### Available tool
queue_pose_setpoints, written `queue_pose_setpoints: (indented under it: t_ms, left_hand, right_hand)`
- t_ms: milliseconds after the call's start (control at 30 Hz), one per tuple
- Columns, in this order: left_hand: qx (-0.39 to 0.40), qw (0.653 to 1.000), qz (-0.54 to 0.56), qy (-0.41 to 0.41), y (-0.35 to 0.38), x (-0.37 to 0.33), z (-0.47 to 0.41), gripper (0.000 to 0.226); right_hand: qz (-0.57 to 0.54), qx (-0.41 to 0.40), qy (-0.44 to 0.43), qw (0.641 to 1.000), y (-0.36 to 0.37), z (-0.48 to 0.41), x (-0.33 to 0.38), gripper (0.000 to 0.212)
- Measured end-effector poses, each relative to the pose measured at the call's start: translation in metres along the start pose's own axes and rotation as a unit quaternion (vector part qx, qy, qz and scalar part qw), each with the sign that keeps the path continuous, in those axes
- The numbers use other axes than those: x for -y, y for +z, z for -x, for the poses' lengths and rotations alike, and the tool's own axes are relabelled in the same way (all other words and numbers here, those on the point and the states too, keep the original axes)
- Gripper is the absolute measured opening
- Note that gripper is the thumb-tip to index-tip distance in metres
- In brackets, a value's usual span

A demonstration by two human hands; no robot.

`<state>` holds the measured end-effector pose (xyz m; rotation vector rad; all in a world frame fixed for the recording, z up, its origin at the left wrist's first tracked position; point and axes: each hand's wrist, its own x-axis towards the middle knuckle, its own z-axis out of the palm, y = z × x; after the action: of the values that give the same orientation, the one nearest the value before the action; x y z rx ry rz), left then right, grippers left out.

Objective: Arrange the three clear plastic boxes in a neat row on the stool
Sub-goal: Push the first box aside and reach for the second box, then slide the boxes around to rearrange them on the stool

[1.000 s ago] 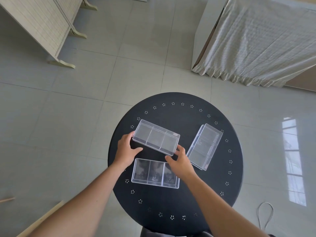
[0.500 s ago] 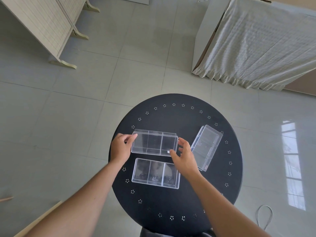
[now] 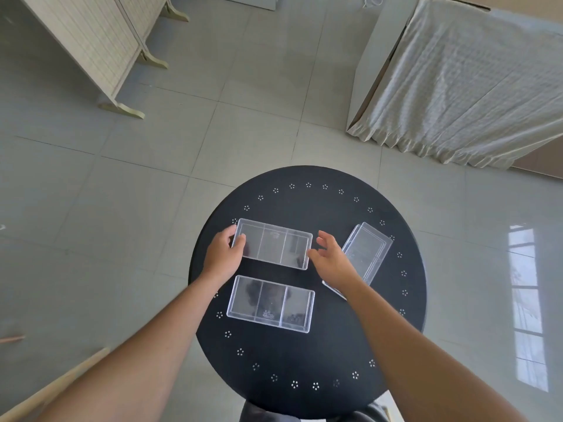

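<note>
Round black stool (image 3: 307,354) fills the lower centre of the frame, w/ a ring of small dot clusters near its rim. Three clear plastic boxes on it, each split into 3 compartments. Upper box (image 3: 274,243) sits left of centre on the seat, long side running left-right, tilted only slightly. My left hand (image 3: 224,254) is at its left short end, thumb over the near corner and fingers curled round the end wall, so I'm gripping that end. My right hand (image 3: 330,258) is at the right short end w/ fingers spread and loosely curved; fingertips (image 3: 312,254) are right at the box's lower right corner, but I can't tell if they actually touch it. Lower box (image 3: 271,303) lies flat just below the upper one, roughly parallel, a strip of bare black seat between them, neither hand on it. Third box (image 3: 367,252) is at the right of the seat, angled diagonally, its lower end hidden behind my right wrist and forearm; it's out of line w/ the other two. Both forearms come in from the bottom corners of the frame. Around the stool: grey tiled floor (image 3: 128,190), a slatted folding screen (image 3: 91,41) at upper left, a cloth-draped piece of furniture (image 3: 466,77) at upper right.
</note>
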<state>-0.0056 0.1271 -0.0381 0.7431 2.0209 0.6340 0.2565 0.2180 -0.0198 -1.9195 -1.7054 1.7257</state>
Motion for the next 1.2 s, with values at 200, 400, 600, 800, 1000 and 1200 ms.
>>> queue_pose_setpoints:
  t_ms: [200, 400, 600, 800, 1000, 1200]
  left_hand:
    - [-0.076, 0.996, 0.019, 0.05, 0.043, -0.025, 0.046, 0.041]
    - [0.031, 0.996, 0.078, 0.013, 0.122, -0.037, 0.095, 0.032]
    - [0.111, 0.988, 0.068, -0.079, 0.192, -0.046, 0.136, 0.041]
    - [0.125, 0.98, 0.043, -0.146, 0.243, -0.055, 0.154, 0.062]
    - [0.005, 0.988, 0.072, -0.135, 0.261, -0.06, 0.15, 0.065]
    - [-0.027, 0.982, 0.131, -0.132, 0.268, -0.054, 0.144, 0.034]
  right_hand:
    - [0.094, -0.067, -0.062, 0.991, -0.061, -0.01, -0.019, 0.056]
    - [0.163, -0.084, -0.029, 0.983, -0.123, -0.02, -0.057, 0.064]
    - [0.227, -0.014, -0.017, 0.974, -0.157, -0.018, -0.112, 0.074]
    - [0.186, 0.037, -0.017, 0.982, -0.173, 0.009, -0.155, 0.058]
    - [0.15, 0.075, 0.01, 0.986, -0.179, 0.015, -0.171, 0.057]
    - [0.096, 0.088, 0.029, 0.991, -0.183, 0.009, -0.178, 0.066]
